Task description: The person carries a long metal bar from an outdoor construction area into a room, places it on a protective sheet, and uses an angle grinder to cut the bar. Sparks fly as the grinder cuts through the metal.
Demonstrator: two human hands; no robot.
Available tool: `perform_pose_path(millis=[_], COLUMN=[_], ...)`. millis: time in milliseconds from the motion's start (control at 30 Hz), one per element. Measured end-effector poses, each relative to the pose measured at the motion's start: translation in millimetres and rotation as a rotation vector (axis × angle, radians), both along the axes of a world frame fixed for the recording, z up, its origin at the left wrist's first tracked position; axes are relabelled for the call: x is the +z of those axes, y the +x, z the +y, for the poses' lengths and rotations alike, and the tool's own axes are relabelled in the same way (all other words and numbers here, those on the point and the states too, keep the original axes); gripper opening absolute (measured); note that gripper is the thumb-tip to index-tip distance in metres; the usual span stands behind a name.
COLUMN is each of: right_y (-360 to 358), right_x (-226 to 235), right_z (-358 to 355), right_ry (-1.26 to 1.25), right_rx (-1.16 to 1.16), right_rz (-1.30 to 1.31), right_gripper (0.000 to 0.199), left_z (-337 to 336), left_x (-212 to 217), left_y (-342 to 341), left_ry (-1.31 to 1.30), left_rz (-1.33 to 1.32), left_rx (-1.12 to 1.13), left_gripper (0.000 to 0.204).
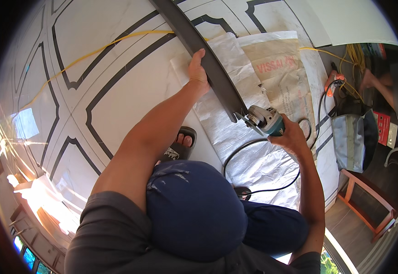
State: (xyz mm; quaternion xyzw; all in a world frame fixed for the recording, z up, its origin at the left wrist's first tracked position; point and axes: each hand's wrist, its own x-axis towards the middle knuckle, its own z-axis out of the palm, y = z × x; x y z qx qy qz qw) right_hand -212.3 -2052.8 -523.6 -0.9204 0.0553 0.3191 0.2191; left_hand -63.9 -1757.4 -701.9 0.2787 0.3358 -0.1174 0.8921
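Observation:
A long dark metal bar (194, 39) runs from the top of the view down to the middle, above white sacks spread on the floor. My left hand (198, 68) rests on the bar's left side, fingers pressed along it. My right hand (292, 137) grips a teal angle grinder (265, 119), whose disc sits at the bar's cut lower end (233, 115). A black power cord (249, 150) loops from the grinder over the sacks. I am crouching, with my blue-trousered knee low in the view.
White woven sacks (272, 68) cover a pale tiled floor with dark inlay lines (94, 105). A yellow cable (94, 52) crosses the floor. My sandalled foot (180, 146) is beside the sacks. At right are a grey bag (352, 137), a wooden frame (368, 201) and another person's arm (381, 84).

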Motion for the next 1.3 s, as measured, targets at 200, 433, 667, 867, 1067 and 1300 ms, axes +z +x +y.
perform_pose_path(millis=[200, 433, 667, 867, 1067, 1300], right_y=[5, 1, 6, 6, 8, 10], right_x=[6, 7, 8, 5, 5, 5], right_z=[3, 3, 7, 4, 7, 7], right_ry=[-0.051, -0.106, -0.12, -0.129, -0.139, -0.154], right_rx=[0.031, 0.052, 0.073, 0.072, 0.082, 0.092], right_rz=[0.01, -0.004, -0.005, 0.011, 0.009, 0.015], right_gripper=[0.073, 0.073, 0.072, 0.071, 0.071, 0.072], left_z=[2, -1, 0, -2, 0, 0], left_x=[-5, 2, -6, -4, -2, -7], left_y=[1, 0, 1, 0, 0, 2], left_ry=[0.004, 0.055, 0.038, 0.068, 0.059, 0.076], left_rz=[-0.032, -0.011, -0.004, -0.014, 0.013, -0.01], left_rx=[0.004, 0.017, 0.015, 0.015, -0.011, -0.008], left_gripper=[0.042, 0.043, 0.044, 0.045, 0.046, 0.048])
